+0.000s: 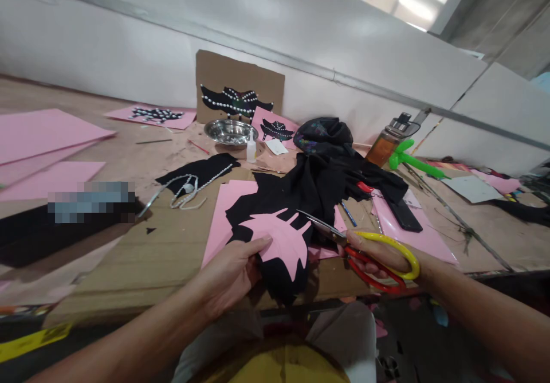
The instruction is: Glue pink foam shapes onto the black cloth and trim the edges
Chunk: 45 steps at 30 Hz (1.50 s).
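My left hand [234,274] pinches a pink cut-out shape [286,239] together with the black cloth [279,282] under it, thumb on top. My right hand [372,254] is closed round scissors with one yellow and one red handle [408,251]. Their blades point left, at the upper right of the pink shape by its narrow prongs. More black cloth [318,176] spreads behind, over a pink sheet [217,217] lying on brown cardboard [158,268].
Behind are a metal bowl [227,133], a glue bottle [251,149], a beaded black piece [236,103] on upright cardboard, and a drink bottle [384,144] beside a green balloon [421,166]. A phone [404,215] lies right. Someone's dark sleeve [64,222] reaches in from the left.
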Each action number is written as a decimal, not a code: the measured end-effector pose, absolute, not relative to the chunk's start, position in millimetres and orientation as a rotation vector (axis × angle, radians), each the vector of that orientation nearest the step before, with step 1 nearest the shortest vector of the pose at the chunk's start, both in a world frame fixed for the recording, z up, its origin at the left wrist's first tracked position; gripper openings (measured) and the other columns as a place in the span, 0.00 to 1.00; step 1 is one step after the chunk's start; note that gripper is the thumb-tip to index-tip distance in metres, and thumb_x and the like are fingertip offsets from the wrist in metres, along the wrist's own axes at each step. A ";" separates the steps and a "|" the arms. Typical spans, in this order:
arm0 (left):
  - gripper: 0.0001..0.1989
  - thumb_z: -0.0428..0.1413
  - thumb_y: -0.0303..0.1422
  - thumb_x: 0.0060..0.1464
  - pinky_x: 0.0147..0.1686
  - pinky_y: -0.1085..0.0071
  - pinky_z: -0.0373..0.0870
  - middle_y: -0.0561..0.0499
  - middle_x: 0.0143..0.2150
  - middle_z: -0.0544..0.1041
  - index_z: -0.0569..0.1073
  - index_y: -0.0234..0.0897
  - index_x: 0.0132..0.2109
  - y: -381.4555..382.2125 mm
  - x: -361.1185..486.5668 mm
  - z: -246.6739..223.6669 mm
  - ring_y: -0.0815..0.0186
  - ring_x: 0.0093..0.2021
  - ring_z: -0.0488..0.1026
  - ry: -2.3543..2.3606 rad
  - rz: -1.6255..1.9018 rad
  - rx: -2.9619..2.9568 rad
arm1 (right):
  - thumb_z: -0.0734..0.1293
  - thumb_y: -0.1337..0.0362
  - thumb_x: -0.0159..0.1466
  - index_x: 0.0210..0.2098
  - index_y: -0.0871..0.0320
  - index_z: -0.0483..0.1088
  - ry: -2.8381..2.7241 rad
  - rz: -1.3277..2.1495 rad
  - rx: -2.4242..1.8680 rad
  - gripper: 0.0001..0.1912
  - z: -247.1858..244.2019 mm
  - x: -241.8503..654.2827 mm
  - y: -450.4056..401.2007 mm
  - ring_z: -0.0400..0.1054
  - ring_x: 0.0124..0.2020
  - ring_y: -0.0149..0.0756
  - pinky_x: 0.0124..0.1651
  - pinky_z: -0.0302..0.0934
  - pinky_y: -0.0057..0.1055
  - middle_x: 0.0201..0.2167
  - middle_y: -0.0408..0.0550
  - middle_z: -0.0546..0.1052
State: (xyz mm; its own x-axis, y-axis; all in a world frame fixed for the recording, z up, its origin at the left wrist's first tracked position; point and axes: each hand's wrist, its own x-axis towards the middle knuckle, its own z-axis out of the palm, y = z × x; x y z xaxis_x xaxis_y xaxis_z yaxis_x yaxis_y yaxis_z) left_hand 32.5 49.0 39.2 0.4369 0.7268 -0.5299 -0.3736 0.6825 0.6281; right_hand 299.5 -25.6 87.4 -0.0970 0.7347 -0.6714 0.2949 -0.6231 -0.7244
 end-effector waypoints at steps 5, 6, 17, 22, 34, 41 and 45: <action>0.08 0.54 0.21 0.57 0.33 0.70 0.79 0.40 0.36 0.81 0.79 0.27 0.36 48.8 35.3 45.9 0.61 0.32 0.80 0.822 0.766 0.396 | 0.59 0.34 0.61 0.39 0.57 0.66 -1.136 1.773 -1.849 0.31 88.1 300.7 -25.0 0.45 0.13 0.20 0.14 0.42 0.16 0.16 0.33 0.58; 0.08 0.54 0.21 0.58 0.33 0.70 0.79 0.40 0.35 0.81 0.79 0.26 0.36 48.5 36.1 47.5 0.62 0.31 0.80 0.835 0.773 0.392 | 0.59 0.33 0.61 0.38 0.57 0.66 -1.111 1.795 -1.841 0.31 89.3 300.2 -25.2 0.46 0.13 0.20 0.14 0.42 0.16 0.16 0.33 0.59; 0.11 0.52 0.20 0.59 0.39 0.70 0.79 0.38 0.41 0.82 0.78 0.26 0.43 47.0 34.2 46.6 0.60 0.39 0.81 0.880 0.753 0.429 | 0.55 0.30 0.59 0.26 0.57 0.62 -1.006 1.918 -1.825 0.34 99.2 291.0 -21.9 0.50 0.14 0.22 0.14 0.46 0.20 0.17 0.39 0.61; 0.13 0.54 0.20 0.57 0.43 0.68 0.78 0.38 0.49 0.81 0.77 0.27 0.48 47.6 33.9 44.9 0.57 0.45 0.80 0.871 0.777 0.420 | 0.54 0.30 0.60 0.26 0.57 0.62 -1.027 1.906 -1.826 0.35 96.9 287.1 -18.1 0.50 0.14 0.21 0.14 0.46 0.19 0.17 0.39 0.61; 0.12 0.54 0.20 0.57 0.43 0.70 0.78 0.37 0.50 0.80 0.78 0.27 0.47 46.6 32.7 40.7 0.58 0.45 0.80 0.841 0.784 0.426 | 0.55 0.32 0.62 0.37 0.57 0.65 -1.082 1.819 -1.821 0.33 86.3 281.3 -10.6 0.50 0.13 0.21 0.14 0.48 0.17 0.16 0.35 0.62; 0.11 0.53 0.19 0.57 0.42 0.69 0.79 0.38 0.43 0.82 0.78 0.27 0.45 47.8 32.6 37.1 0.60 0.40 0.81 0.824 0.788 0.434 | 0.56 0.32 0.61 0.40 0.57 0.65 -1.115 1.764 -1.827 0.33 82.1 280.4 -11.7 0.47 0.12 0.19 0.13 0.45 0.15 0.15 0.33 0.60; 0.12 0.53 0.19 0.58 0.41 0.70 0.79 0.36 0.46 0.81 0.78 0.26 0.46 46.7 32.4 40.1 0.60 0.40 0.81 0.840 0.792 0.432 | 0.54 0.30 0.59 0.38 0.57 0.64 -1.172 1.694 -1.901 0.35 85.1 277.1 -12.9 0.46 0.12 0.19 0.13 0.43 0.16 0.14 0.32 0.58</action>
